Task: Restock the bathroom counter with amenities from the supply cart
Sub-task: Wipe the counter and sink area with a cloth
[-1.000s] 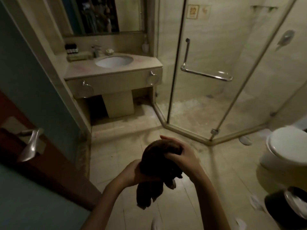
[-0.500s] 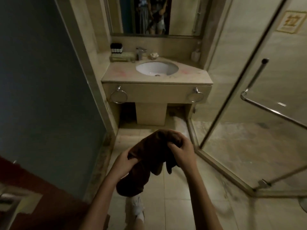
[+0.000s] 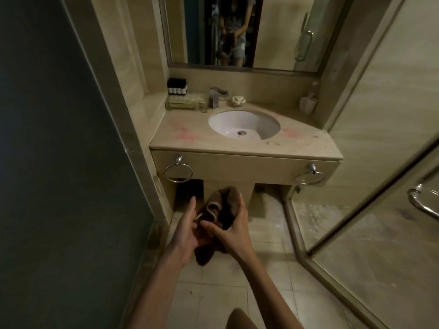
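Dim beige bathroom, marble counter [image 3: 180, 138], wall mirror [image 3: 273, 32], glass shower door [image 3: 380, 210], tiled floor [image 3: 221, 298]

Left grip [image 3: 187, 230], right grip [image 3: 231, 230] bare; forearms [image 3: 164, 276] bare to frame edge; knee [image 3: 240, 319] bare.

A crumpled dark-brown towel [image 3: 228, 198] with a pale cord loop [image 3: 212, 209] is hanging bunched at lower centre, just below the beige marble counter [image 3: 180, 138] at mid-frame.
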### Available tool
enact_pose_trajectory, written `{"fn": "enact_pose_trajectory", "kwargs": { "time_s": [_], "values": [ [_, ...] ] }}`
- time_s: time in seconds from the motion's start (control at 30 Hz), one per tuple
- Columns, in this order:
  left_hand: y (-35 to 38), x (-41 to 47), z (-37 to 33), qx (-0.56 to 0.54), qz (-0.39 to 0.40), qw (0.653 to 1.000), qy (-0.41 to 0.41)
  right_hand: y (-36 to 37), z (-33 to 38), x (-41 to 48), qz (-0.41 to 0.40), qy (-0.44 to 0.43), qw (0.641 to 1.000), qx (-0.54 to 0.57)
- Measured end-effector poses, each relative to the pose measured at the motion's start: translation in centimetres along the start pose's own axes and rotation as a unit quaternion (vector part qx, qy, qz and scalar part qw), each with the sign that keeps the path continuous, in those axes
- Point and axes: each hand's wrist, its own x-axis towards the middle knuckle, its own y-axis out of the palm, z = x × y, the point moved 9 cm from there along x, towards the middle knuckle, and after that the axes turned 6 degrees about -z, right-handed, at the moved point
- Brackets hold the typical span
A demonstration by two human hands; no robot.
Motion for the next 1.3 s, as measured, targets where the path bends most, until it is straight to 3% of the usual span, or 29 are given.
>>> {"fn": "enact_pose_trajectory", "kwargs": {
  "time_s": [0.33, 0.53, 0.67, 0.73, 0.83, 0.9, 1.07, 1.17, 1.3],
  "values": [
    [0.1, 15.0, -6.5, 0.073, -0.042, 0.996, 0.021, 6.3, -4.4, 18.6, 0.053, 0.056, 0.997, 0.005],
    [3.4, 26.8, -11.6, 0.08, -0.065, 0.994, 0.028, 8.1, -4.3, 33.2, 0.031, 0.017, 0.999, 0.035],
    [4.5, 33.7, -14.3, 0.139, -0.11, 0.983, 0.049, 7.7, -5.6, 40.9, 0.012, 0.051, 0.997, -0.059],
    [3.8, 36.4, -15.1, 0.24, -0.147, 0.958, 0.061, 7.8, -5.7, 44.3, -0.004, 0.049, 0.993, -0.111],
    [2.2, 39.3, -15.6, 0.428, -0.201, 0.878, 0.071, 9.0, -5.2, 47.4, -0.009, -0.024, 0.976, -0.215],
    [1.1, 41.5, -16.4, 0.471, -0.239, 0.845, 0.077, 10.9, -5.3, 48.7, 0.007, -0.071, 0.957, -0.28],
    [-2.8, 46.6, -18.6, 0.488, -0.311, 0.815, 0.041, 16.3, -8.9, 49.7, 0.066, -0.114, 0.908, -0.397],
    [-5.9, 49.5, -20.0, 0.502, -0.329, 0.796, 0.077, 17.6, -9.9, 52.2, 0.042, -0.057, 0.915, -0.396],
    [-10.1, 52.9, -20.6, 0.508, -0.337, 0.792, 0.027, 19.8, -9.3, 56.7, 0.007, -0.052, 0.918, -0.393]
  ]
}}
